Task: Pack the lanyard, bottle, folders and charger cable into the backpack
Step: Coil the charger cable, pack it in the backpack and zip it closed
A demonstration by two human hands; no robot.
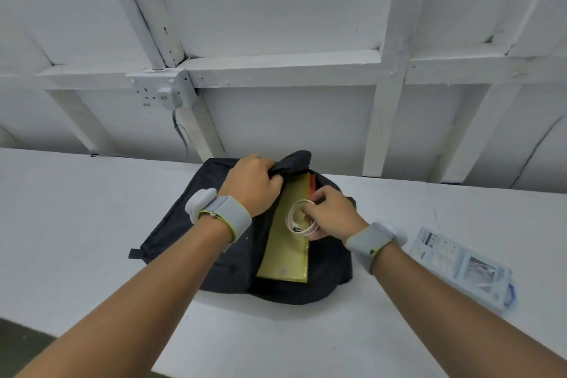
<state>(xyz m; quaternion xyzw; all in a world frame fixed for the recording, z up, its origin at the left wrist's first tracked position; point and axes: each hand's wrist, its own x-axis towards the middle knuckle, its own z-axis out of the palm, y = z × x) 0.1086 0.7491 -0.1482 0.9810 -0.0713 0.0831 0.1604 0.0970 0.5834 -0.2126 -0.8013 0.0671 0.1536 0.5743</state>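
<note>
A black backpack lies flat on the white table, its main opening spread apart. My left hand grips the upper flap of the backpack and holds it back. A yellow folder sits inside the opening, with a red folder edge showing behind it. My right hand holds a coiled white charger cable just above the yellow folder, inside the opening. A lanyard with a clear badge holder and a blue strap lies on the table to the right. No bottle is in view.
The white table runs along a white panelled wall. A wall socket with a plug is mounted above the table at the back left. The table's front edge shows at the lower left, with dark floor beyond it.
</note>
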